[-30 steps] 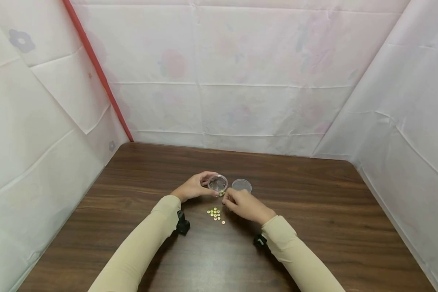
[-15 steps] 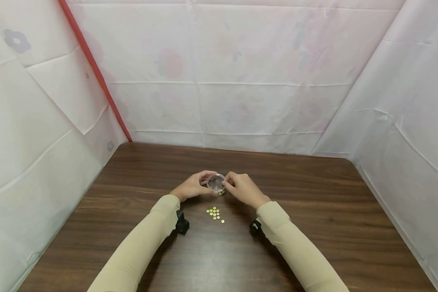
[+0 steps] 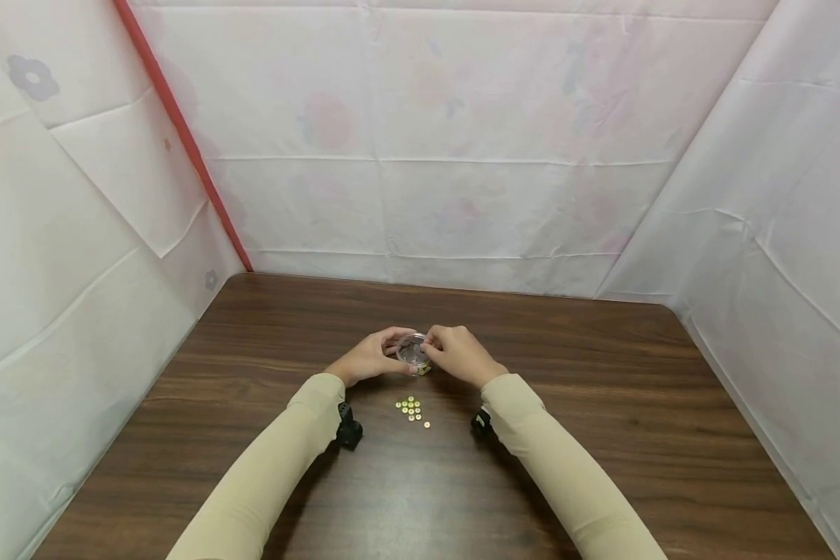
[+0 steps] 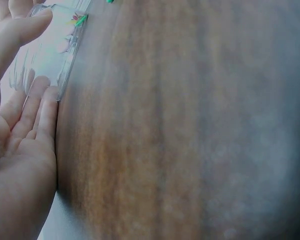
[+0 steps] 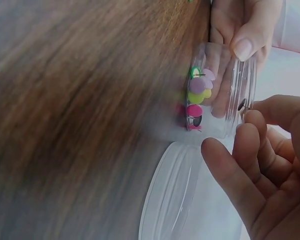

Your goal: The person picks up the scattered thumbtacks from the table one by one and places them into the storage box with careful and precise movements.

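My left hand (image 3: 369, 359) grips a clear round plastic jar (image 3: 411, 350) from the left, thumb in front and fingers behind. Its open mouth faces up. Several coloured thumbtacks (image 5: 197, 92) in purple, green, yellow, pink and black lie at the jar's bottom in the right wrist view. Between thumb and forefinger, my right hand (image 3: 462, 354) pinches a dark thumbtack (image 5: 241, 105) right at the jar's rim. On the table in front of the jar lies a loose group of thumbtacks (image 3: 411, 410), gold undersides showing.
A clear round lid (image 5: 162, 200) lies beside the jar in the right wrist view; the right hand hides it in the head view. One thumbtack (image 3: 427, 425) sits apart from the group. Pale cloth (image 3: 420, 194) hangs behind the brown wooden table (image 3: 602, 404).
My right hand has moved up and left from the table in front of the lid to the jar's mouth, covering the lid. The left hand and jar stay in place.
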`<state>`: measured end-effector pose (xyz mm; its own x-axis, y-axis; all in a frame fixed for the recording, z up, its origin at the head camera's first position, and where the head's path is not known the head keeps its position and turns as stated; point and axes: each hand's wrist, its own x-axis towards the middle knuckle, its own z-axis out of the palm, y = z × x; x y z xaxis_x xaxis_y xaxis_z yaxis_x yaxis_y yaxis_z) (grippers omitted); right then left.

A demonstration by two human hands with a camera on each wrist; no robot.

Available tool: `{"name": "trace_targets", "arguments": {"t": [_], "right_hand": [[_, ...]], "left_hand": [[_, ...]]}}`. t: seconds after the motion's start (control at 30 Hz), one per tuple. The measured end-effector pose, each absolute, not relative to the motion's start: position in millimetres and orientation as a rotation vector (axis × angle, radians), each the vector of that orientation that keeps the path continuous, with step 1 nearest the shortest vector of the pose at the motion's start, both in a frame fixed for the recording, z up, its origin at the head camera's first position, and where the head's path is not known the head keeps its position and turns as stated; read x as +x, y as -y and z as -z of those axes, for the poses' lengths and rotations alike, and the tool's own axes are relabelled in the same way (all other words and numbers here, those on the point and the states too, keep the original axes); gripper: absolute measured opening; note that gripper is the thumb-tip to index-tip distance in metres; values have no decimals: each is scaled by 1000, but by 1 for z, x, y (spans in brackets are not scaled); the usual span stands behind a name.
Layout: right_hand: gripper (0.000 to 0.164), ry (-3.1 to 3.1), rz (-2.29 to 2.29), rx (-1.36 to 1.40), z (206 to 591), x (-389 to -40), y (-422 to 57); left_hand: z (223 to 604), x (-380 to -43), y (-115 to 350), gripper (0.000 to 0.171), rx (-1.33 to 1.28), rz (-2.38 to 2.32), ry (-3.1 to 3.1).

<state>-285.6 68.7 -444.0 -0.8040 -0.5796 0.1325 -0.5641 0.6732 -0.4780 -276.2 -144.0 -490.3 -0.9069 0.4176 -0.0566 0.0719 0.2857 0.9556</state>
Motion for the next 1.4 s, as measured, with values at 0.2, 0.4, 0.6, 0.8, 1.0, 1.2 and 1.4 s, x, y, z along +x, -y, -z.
{"name": "trace_targets", "arguments": {"t": [0.2, 0.4, 0.6, 0.8, 1.0, 1.2, 1.4], "right_hand": [[19, -2838, 781, -960, 448, -289, -69], [19, -2821, 848, -924, 446, -284, -75], [15, -2786, 914, -972, 443, -272, -81], [12, -2762, 890, -1068, 443, -259, -83], [10, -2723, 787, -1202, 444, -248, -83], [8, -2583, 683, -1284, 446, -238, -85], [9, -2537, 580, -1350, 447, -226, -84]], "left_hand": [[491, -276, 143, 69, 430, -1658, -2264], [490, -278, 141, 73, 454, -1661, -2247], [490, -278, 139, 73, 454, -1649, -2259], [492, -276, 140, 73, 459, -1647, -2269], [493, -276, 142, 73, 488, -1657, -2277], [492, -277, 143, 71, 473, -1660, -2278], [491, -278, 144, 72, 466, -1654, -2275]]}}
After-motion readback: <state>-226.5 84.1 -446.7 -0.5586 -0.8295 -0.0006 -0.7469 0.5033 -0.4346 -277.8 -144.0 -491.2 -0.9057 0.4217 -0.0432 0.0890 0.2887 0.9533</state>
